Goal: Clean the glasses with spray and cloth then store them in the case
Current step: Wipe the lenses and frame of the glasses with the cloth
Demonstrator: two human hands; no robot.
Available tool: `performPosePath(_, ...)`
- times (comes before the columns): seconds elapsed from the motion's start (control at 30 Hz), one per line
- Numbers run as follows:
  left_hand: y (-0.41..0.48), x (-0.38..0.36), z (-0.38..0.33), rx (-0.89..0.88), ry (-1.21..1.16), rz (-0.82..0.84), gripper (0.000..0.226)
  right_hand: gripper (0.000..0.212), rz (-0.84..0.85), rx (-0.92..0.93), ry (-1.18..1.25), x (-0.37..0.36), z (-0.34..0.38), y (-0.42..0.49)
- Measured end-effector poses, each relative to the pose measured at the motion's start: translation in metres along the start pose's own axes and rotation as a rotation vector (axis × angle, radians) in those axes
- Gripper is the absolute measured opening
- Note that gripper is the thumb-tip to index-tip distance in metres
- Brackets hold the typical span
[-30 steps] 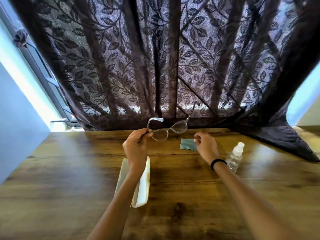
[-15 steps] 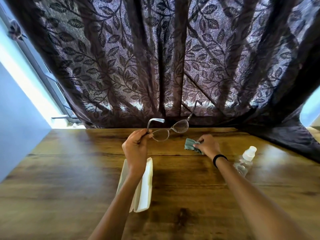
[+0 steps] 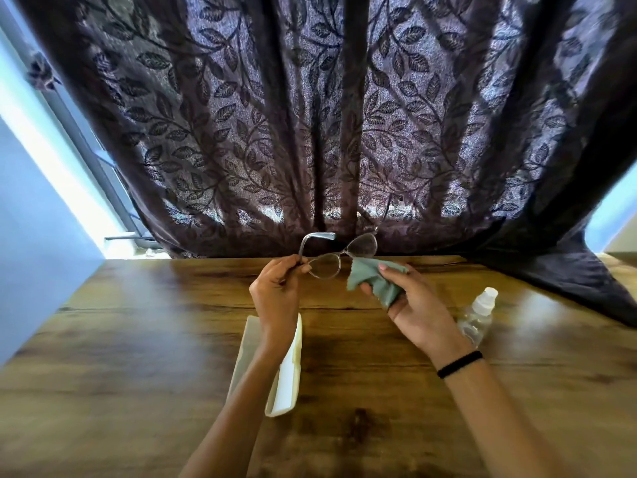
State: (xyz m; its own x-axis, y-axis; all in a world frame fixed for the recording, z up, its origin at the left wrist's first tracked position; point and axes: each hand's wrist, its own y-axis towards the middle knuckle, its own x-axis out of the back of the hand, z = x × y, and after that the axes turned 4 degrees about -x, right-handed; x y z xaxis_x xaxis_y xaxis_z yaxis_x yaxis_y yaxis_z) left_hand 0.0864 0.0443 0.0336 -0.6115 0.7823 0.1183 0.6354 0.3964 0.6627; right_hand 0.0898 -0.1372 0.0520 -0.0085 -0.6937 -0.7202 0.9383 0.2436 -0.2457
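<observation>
A person seated at a wooden table (image 3: 138, 339) holds a pair of clear-framed glasses (image 3: 339, 254) above the tabletop, in front of a dark leaf-patterned curtain (image 3: 310, 115). The left hand (image 3: 277, 291) pinches the glasses at the near end of the frame, where one temple arm bends back toward the curtain; the far temple arm is hard to make out against the dark fabric. The right hand (image 3: 415, 301), a black band (image 3: 459, 364) on its wrist, is closed around a grey-green cloth (image 3: 374, 281), thumb on top and fingers beneath, with a corner of the cloth raised to just beside the lens nearer the right hand, possibly touching it. An open white case (image 3: 287, 374) lies on the table under the left forearm, its long side running toward the person. A small clear spray bottle (image 3: 477, 317) with a white cap rests on the table to the right of the right hand, apart from it. Daylight shows at a window edge (image 3: 86, 160) at left
</observation>
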Motion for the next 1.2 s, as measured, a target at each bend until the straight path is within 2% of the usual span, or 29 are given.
performPosePath(0.07, 0.0, 0.001, -0.004, -0.001, -0.003, 0.0, 0.021, 0.038, 0.048, 0.041, -0.046, -0.006, 0.0, -0.013)
performPosePath(0.17, 0.0, 0.003, -0.009, -0.006, -0.003, -0.004, 0.016, 0.024, 0.067, 0.221, -0.291, -0.015, -0.002, -0.024)
performPosePath(0.3, -0.003, 0.001, -0.016, 0.009, -0.018, 0.02, 0.019, 0.027, -0.142, 0.781, -0.957, -0.025, -0.015, -0.025)
performPosePath(0.37, -0.006, -0.001, -0.019, 0.018, -0.031, 0.029, 0.019, 0.035, -0.137, 0.96, -1.119, -0.029, -0.024, -0.023)
performPosePath(0.5, -0.01, -0.003, -0.024, 0.008, -0.035, 0.017, 0.019, 0.05, -0.034, 0.969, -1.431, -0.029, -0.041, -0.02)
performPosePath(0.63, -0.011, -0.003, -0.024, 0.023, -0.042, -0.015, 0.021, 0.05, -0.014, 1.063, -1.891, -0.025, -0.046, -0.02)
performPosePath(0.73, -0.011, -0.001, -0.022, 0.023, -0.039, -0.012, 0.02, 0.051, -0.004, 1.06, -2.095, -0.021, -0.047, -0.022)
performPosePath(0.83, -0.01, 0.0, -0.02, 0.0, -0.013, -0.004, 0.02, 0.05, -0.033, 1.03, -2.118, -0.015, -0.045, -0.021)
performPosePath(0.93, -0.009, 0.0, -0.02, -0.011, -0.023, -0.003, 0.02, 0.055, -0.117, 1.01, -2.018, -0.016, -0.039, -0.022)
performPosePath(1.0, -0.008, -0.001, -0.021, -0.018, -0.034, -0.001, 0.02, 0.047, -0.139, 1.031, -1.961, -0.017, -0.038, -0.022)
performPosePath(1.07, -0.009, -0.004, -0.024, -0.008, -0.058, -0.003, 0.02, 0.045, -0.107, 1.05, -1.876, -0.02, -0.04, -0.02)
performPosePath(1.2, -0.012, -0.009, -0.029, 0.028, -0.082, -0.013, 0.024, 0.055, 0.029, 1.021, -1.645, -0.025, -0.043, -0.021)
